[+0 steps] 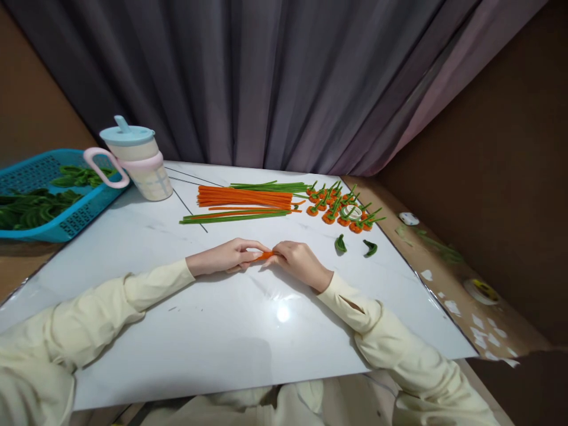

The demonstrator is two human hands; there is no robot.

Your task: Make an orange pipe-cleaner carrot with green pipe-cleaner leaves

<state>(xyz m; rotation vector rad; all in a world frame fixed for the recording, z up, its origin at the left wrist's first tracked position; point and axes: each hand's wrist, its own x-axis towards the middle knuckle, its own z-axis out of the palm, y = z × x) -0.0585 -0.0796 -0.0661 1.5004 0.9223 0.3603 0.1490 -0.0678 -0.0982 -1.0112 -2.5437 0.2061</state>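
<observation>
Two hands, left hand (226, 258) and right hand (298, 260), each grip closed on one orange pipe cleaner (265, 255); two green leaves (355, 245) nearby.

I'm pinching an orange pipe cleaner (265, 255) between my left hand (227, 258) and right hand (298, 261), both resting on the white table (222, 331).

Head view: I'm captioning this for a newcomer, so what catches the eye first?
Two hands, left hand and right hand, meet mid-table, pinching an orange piece. Behind them lie orange stems and small orange flowers. A blue basket of green pieces sits far left.
</observation>
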